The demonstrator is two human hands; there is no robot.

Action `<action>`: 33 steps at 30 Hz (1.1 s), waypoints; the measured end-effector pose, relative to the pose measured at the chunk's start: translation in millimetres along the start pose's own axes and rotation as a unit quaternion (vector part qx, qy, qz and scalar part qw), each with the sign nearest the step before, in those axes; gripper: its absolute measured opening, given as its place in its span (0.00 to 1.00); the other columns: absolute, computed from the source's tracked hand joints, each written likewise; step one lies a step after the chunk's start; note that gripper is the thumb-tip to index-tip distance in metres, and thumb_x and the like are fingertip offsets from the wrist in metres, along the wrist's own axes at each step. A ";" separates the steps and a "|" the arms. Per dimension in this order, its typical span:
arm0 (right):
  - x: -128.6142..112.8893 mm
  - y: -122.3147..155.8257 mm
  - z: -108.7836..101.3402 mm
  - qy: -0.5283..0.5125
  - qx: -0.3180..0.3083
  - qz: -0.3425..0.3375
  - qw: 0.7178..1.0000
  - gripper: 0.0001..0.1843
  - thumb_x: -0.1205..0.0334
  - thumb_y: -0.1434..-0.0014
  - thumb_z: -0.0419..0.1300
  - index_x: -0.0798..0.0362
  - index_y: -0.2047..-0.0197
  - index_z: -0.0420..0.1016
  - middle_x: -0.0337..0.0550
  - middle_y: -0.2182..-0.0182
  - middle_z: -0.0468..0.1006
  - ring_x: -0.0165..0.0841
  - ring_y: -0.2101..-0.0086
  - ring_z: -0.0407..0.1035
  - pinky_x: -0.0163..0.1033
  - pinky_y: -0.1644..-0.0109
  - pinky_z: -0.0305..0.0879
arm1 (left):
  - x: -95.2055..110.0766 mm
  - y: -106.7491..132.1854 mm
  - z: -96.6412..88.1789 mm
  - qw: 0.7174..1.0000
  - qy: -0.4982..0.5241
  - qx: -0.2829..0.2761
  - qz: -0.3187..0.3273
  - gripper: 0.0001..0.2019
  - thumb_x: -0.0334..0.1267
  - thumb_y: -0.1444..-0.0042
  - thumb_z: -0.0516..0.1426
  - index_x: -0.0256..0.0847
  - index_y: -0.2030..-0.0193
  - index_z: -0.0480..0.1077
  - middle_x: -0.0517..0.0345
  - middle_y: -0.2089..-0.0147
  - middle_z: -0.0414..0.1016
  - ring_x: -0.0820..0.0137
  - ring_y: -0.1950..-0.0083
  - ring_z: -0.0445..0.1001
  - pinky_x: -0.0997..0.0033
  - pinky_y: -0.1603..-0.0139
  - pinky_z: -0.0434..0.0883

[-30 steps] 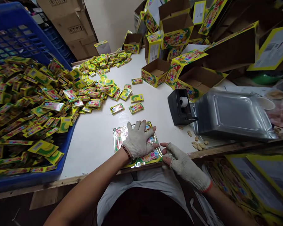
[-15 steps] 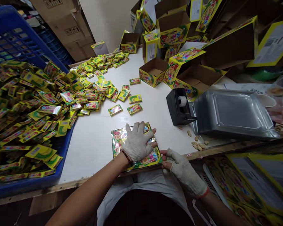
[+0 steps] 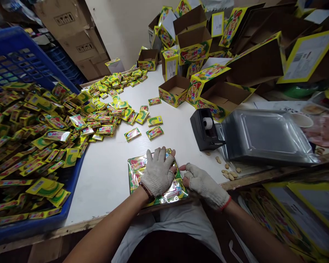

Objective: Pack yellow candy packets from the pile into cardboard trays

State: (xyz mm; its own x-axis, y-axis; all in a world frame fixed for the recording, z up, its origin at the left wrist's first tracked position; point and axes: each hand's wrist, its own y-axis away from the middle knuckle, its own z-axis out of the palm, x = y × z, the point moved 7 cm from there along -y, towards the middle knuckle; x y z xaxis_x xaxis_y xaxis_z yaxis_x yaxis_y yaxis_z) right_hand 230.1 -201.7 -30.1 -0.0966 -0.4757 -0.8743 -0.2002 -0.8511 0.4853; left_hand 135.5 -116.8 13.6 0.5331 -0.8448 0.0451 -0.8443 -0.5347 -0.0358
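Compared with half a second ago, the right hand in its off-white knitted fingerless glove is sitting farther up the right edge of the flat, glossy yellow-and-green block of small printed boxes, and closer to the left hand in a matching glove. The left hand is holding its place on top. This is suggesting — as a judgement — that work along that edge is continuing while the block is being kept steady.

The left hand is lying open, palm down, fingers spread, gripping nothing. The right hand is curling its fingers, with the index and thumb tips just beside the edge; whether they are pinching the clear, shiny covering (apparently film) cannot be told.

The block is lying flat on the white tabletop, at its wooden front edge, directly before the person. Its far edge is running left to right, rising slightly towards the right. The outline is appearing nearly square, so no long axis of the whole is being confirmed; the boxes within are lying with their long sides mostly crosswise to the person. Which way the lettering is facing is not being established — glare and the left hand are hiding much of it.
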 end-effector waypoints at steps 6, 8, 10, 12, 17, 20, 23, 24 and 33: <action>2.0 18.8 0.2 0.054 0.027 -0.032 0.998 0.20 0.57 0.56 0.61 0.49 0.59 0.60 0.27 0.78 0.63 0.28 0.77 0.57 0.36 0.72 0.55 | -0.3 -0.7 -0.8 1.000 0.003 -0.009 -0.010 0.28 0.44 0.33 0.50 0.42 0.28 0.54 0.39 0.30 0.60 0.46 0.29 0.58 0.31 0.32 0.53; 0.7 21.3 2.1 0.058 0.009 -0.042 0.997 0.20 0.60 0.55 0.60 0.49 0.58 0.61 0.26 0.79 0.61 0.28 0.77 0.55 0.36 0.72 0.54 | -0.9 -0.7 -0.8 1.000 0.012 -0.012 -0.012 0.28 0.44 0.32 0.49 0.41 0.28 0.54 0.39 0.30 0.61 0.46 0.29 0.58 0.31 0.31 0.53; 0.3 18.7 2.9 0.046 -0.001 -0.042 0.998 0.19 0.60 0.54 0.60 0.49 0.58 0.61 0.26 0.80 0.60 0.27 0.78 0.55 0.35 0.72 0.54 | -2.0 -0.6 -0.7 1.000 0.023 -0.009 -0.016 0.28 0.43 0.32 0.48 0.38 0.28 0.54 0.39 0.29 0.61 0.47 0.29 0.58 0.32 0.31 0.53; -0.6 11.1 0.4 0.041 0.021 -0.037 0.998 0.18 0.59 0.52 0.61 0.50 0.58 0.61 0.28 0.77 0.64 0.27 0.77 0.57 0.35 0.72 0.55 | -3.4 -0.5 -0.4 0.999 0.032 0.000 -0.020 0.27 0.41 0.32 0.47 0.36 0.28 0.53 0.40 0.29 0.60 0.47 0.29 0.58 0.32 0.30 0.53; -13.5 -13.7 -4.3 0.107 0.082 -0.032 0.990 0.17 0.66 0.52 0.62 0.50 0.58 0.65 0.32 0.73 0.68 0.29 0.73 0.62 0.35 0.69 0.57 | -6.6 0.3 1.4 0.998 0.049 0.012 -0.026 0.27 0.38 0.32 0.46 0.34 0.28 0.53 0.41 0.29 0.62 0.49 0.29 0.58 0.34 0.30 0.54; -24.3 -21.5 -4.2 0.118 0.074 -0.034 0.990 0.20 0.73 0.57 0.59 0.50 0.59 0.66 0.31 0.77 0.66 0.29 0.74 0.61 0.35 0.69 0.55 | -5.9 0.4 0.3 0.999 0.046 0.012 -0.017 0.26 0.39 0.32 0.46 0.35 0.28 0.54 0.42 0.29 0.62 0.49 0.29 0.59 0.34 0.30 0.54; -27.7 -24.3 -3.5 0.094 0.052 -0.027 0.994 0.21 0.75 0.59 0.58 0.50 0.59 0.65 0.29 0.80 0.65 0.29 0.76 0.59 0.34 0.71 0.54 | -4.6 -0.2 -1.6 0.999 0.034 0.001 -0.014 0.25 0.39 0.32 0.46 0.39 0.29 0.56 0.42 0.29 0.61 0.48 0.29 0.58 0.33 0.31 0.54; -26.4 -24.3 -2.9 0.086 0.043 -0.024 0.995 0.20 0.74 0.58 0.57 0.50 0.59 0.65 0.29 0.80 0.65 0.29 0.77 0.59 0.34 0.71 0.54 | -4.0 -0.5 -1.9 0.999 0.030 -0.005 -0.013 0.25 0.39 0.32 0.46 0.40 0.29 0.57 0.42 0.29 0.60 0.48 0.29 0.58 0.33 0.31 0.54; 4.0 18.4 3.6 0.004 0.001 -0.010 1.000 0.20 0.61 0.57 0.63 0.48 0.61 0.59 0.24 0.83 0.60 0.26 0.79 0.54 0.34 0.75 0.49 | -2.2 -1.5 -1.8 1.000 0.023 -0.014 -0.014 0.24 0.40 0.33 0.49 0.40 0.31 0.61 0.41 0.29 0.60 0.47 0.29 0.57 0.31 0.31 0.54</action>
State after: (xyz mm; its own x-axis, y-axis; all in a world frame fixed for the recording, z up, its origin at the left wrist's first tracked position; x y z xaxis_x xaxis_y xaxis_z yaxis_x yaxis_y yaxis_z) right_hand 222.6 -218.5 -24.7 -0.0847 -0.4610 -0.8833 -0.2032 -0.8599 0.4683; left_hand 135.6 -114.1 15.3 0.5537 -0.8277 0.0911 -0.8309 -0.5564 -0.0051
